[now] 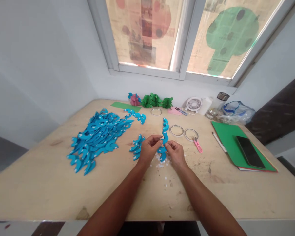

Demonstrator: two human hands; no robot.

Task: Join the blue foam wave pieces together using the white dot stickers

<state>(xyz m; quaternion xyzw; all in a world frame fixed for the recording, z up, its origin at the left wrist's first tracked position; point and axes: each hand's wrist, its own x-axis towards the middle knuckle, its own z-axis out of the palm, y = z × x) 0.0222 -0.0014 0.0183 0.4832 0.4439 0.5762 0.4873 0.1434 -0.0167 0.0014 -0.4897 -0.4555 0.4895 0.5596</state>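
Note:
A wavy chain of blue pieces [165, 135] runs front to back at the middle of the wooden table. My left hand [150, 147] pinches its left edge, while the fingers of my right hand [175, 151] are closed on its right edge. Small white paper bits [160, 165] are scattered under and in front of the chain. Just left of my left hand lies a small group of blue pieces [137, 147]. Farther left is a large pile of blue pieces with white squares [95, 137]. Another blue strip [135, 115] rests behind.
Right of my hands are tape rolls [176, 130] and pink-handled snips [198, 145]. A black phone [250, 151] rests on a green folder [226, 137] beside a white pen [219, 142]. Green paper flowers [149, 100], a small fan [194, 104] and a bottle [220, 100] line the wall.

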